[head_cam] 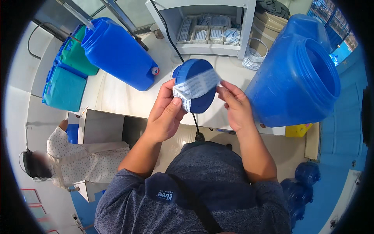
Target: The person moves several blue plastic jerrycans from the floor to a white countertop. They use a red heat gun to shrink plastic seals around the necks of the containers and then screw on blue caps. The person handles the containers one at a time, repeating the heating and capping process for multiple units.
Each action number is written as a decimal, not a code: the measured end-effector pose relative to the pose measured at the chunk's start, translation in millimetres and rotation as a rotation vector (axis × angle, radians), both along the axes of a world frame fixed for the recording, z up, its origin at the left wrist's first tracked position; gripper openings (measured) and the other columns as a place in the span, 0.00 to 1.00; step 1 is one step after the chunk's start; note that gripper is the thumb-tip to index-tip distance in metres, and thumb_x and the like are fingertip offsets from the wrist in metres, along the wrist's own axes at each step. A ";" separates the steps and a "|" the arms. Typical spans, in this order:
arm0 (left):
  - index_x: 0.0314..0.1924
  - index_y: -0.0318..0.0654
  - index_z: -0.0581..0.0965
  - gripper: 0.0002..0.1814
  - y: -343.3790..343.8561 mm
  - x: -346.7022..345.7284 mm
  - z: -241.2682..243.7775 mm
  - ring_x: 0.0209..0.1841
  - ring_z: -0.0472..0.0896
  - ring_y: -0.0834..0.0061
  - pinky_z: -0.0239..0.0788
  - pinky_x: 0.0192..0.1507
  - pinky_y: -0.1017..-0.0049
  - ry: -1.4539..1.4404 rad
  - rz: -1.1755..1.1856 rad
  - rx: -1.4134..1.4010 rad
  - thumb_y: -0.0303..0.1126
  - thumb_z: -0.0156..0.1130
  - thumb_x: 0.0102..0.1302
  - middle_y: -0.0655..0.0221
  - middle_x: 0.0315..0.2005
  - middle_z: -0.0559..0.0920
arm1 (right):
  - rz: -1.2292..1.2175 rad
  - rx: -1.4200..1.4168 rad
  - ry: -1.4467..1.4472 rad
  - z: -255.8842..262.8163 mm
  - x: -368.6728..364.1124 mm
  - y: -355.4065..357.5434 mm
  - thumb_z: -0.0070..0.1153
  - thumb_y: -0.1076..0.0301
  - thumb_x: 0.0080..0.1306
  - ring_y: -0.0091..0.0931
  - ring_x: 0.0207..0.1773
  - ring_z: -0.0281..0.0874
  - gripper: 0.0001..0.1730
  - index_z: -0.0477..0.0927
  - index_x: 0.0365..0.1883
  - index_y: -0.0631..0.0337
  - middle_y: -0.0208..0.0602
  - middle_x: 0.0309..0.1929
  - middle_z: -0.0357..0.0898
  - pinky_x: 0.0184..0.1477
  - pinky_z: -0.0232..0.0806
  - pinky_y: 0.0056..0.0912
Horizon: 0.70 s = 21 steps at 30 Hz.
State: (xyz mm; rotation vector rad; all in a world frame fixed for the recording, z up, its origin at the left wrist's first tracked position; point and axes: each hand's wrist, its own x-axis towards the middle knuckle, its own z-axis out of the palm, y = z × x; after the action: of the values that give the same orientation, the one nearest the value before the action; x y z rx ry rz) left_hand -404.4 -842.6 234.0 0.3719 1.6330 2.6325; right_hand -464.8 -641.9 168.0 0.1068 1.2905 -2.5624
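Observation:
My left hand [165,114] grips a round dark-blue screw lid [203,102] by its left rim, thumb on the near side. Across the lid's face runs a translucent printed plastic seal band [201,83], folded at its left end under my thumb. At the lid's right side, the fingers of my right hand [236,102] pinch the other end of this band. Part of the band is blurred. To the right, a large blue plastic water container [280,87] lies tilted on the counter with its wide threaded mouth uncovered.
A blue slim container [119,55] under a clear filling pipe [76,14], and teal jugs [65,89], stand left on the white counter [131,102]. Behind are baskets of packets [201,35] and a string coil [254,57]. A person [84,161] works at left.

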 end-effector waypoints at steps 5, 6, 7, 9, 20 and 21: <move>0.72 0.36 0.58 0.30 -10.7 11.1 14.3 0.65 0.73 0.67 0.68 0.64 0.60 -0.214 -0.105 0.077 0.38 0.53 0.76 0.60 0.64 0.71 | -0.065 0.240 0.369 1.5 -17.9 -15.0 0.65 0.72 0.67 0.23 0.54 0.77 0.19 0.79 0.55 0.67 0.35 0.47 0.82 0.57 0.69 0.25; 0.72 0.36 0.57 0.31 -15.2 12.5 16.9 0.64 0.74 0.67 0.68 0.64 0.60 -0.260 -0.122 0.094 0.38 0.53 0.75 0.60 0.64 0.71 | -0.050 0.329 0.468 0.3 -23.8 -17.4 0.64 0.72 0.68 0.23 0.55 0.77 0.19 0.79 0.56 0.67 0.35 0.46 0.82 0.57 0.69 0.25; 0.72 0.36 0.57 0.32 -20.7 14.6 17.2 0.64 0.74 0.66 0.68 0.64 0.60 -0.304 -0.127 0.112 0.38 0.54 0.75 0.59 0.64 0.72 | -0.009 0.249 0.521 5.7 -28.0 -23.9 0.64 0.72 0.68 0.23 0.56 0.77 0.17 0.80 0.55 0.66 0.35 0.47 0.82 0.57 0.69 0.25; 0.72 0.36 0.58 0.32 -29.3 15.6 14.3 0.63 0.75 0.66 0.69 0.64 0.59 -0.344 -0.176 0.178 0.38 0.55 0.74 0.59 0.63 0.73 | 0.127 0.084 0.597 27.0 -32.2 -31.8 0.62 0.70 0.70 0.24 0.58 0.77 0.15 0.81 0.53 0.65 0.38 0.51 0.82 0.60 0.67 0.28; 0.74 0.33 0.54 0.36 -47.4 19.2 3.4 0.67 0.72 0.55 0.68 0.66 0.53 -0.220 -0.229 0.387 0.32 0.57 0.71 0.50 0.66 0.69 | 0.506 0.247 0.463 74.7 -62.9 -59.0 0.55 0.55 0.75 0.25 0.60 0.75 0.22 0.81 0.55 0.64 0.38 0.59 0.80 0.65 0.64 0.30; 0.74 0.31 0.53 0.37 -52.4 17.5 1.6 0.68 0.70 0.51 0.66 0.66 0.49 -0.210 -0.213 0.442 0.33 0.56 0.71 0.47 0.66 0.67 | 0.381 0.299 0.658 77.7 -61.0 -59.2 0.58 0.54 0.72 0.26 0.61 0.74 0.22 0.82 0.53 0.64 0.38 0.57 0.80 0.65 0.64 0.31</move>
State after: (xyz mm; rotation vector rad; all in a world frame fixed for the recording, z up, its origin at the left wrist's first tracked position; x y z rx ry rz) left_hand -386.9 -895.0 235.6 0.2464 0.8928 2.7339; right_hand -525.8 -701.1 245.7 -0.9018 1.6971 -2.1194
